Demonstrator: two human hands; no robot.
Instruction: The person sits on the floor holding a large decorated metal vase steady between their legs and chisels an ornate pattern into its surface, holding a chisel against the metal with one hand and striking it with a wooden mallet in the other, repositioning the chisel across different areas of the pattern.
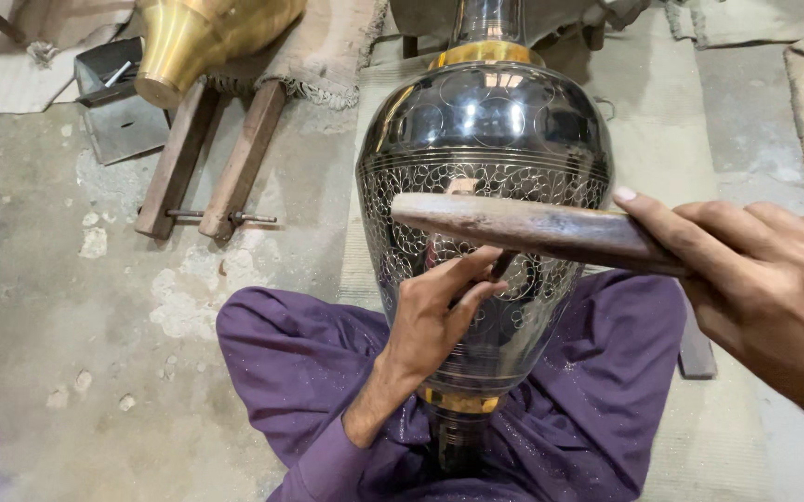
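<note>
A person in purple clothing is sitting cross-legged on the floor [67, 307], a large dark vase [485, 177] lying across the lap with its neck pointing away; the left hand [434, 311] is pressing a thin tool [502, 265] against the engraved band of the vase, fingers [462, 279] curled closed around it, though the tool's tip is hidden; the right hand [755, 288] is gripping a worn wooden mallet [523, 228], fingers wrapped tight about its handle, the head hovering just above the tool. The vase looks to be metal, likely heavy, rigid and polished slick; its finely cut surface would probably mark easily, so the safest hold seems to be the narrow brass collars at neck and foot, with the lap cradling the belly. Counted: one dark vase, one mallet, one thin tool, two hands at work. Farther off, one brass vessel [202, 37] is resting on two wooden blocks [211, 158] joined by a bolt, beside one dark metal box [118, 102]; cloth mats [755, 121] are covering the floor beyond.
</note>
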